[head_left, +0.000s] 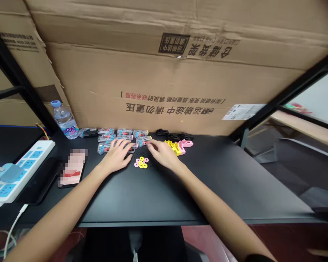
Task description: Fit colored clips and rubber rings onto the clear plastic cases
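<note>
Rings [141, 163] near right grip [164, 153]

Both forearms outstretched — palms down

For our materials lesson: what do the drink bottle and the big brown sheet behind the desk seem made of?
Drink bottle: probably clear, glossy plastic; its walls are see-through and catch highlights. Brown sheet: cardboard, matt and likely corrugated, going by its ragged edge, creases and printed lettering.

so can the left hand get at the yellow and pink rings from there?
Looks like yes: the rings lie on the tabletop just right of the left hand, with nothing visible standing in between.
</note>
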